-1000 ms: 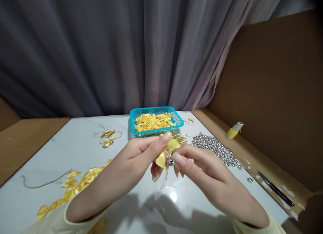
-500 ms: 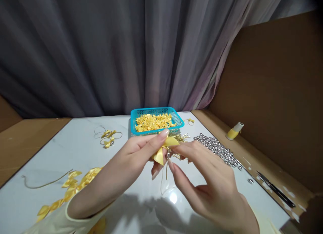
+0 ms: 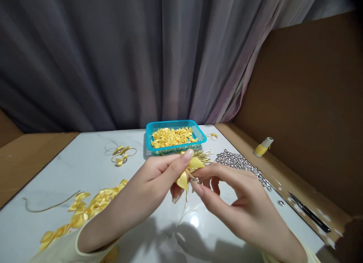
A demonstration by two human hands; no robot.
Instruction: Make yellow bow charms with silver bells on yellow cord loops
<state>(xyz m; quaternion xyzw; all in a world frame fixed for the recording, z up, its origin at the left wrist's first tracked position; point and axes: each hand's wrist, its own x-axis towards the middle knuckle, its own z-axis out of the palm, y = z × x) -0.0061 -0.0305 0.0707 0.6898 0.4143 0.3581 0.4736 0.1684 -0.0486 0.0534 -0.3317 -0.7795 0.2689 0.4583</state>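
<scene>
Between thumb and fingers, my left hand [image 3: 167, 176] pinches a yellow ribbon bow [image 3: 183, 180], its loops and tails sticking out past the thumb. Thumb and index finger of my right hand [image 3: 227, 191] close on a small silver bead [image 3: 196, 179] right beside the bow. Thin gold cord [image 3: 186, 197] hangs down from the bow, over the white table. Part of the bow is hidden behind my left fingers. A bundle of gold cords [image 3: 202, 157] lies just beyond both hands.
A blue basket [image 3: 148, 140] of yellow bows stands at the back. Silver beads [image 3: 238, 161] are heaped to the right, near black tweezers or snips [image 3: 309, 212] and a spool-like cone [image 3: 263, 147]. More yellow bows [image 3: 82, 214] and corded pieces [image 3: 120, 155] lie left.
My right hand has turned and shifted slightly lower, and the silver bead has moved to the right of the bow's knot. The left hand has moved a little, keeping its pinch.
</scene>
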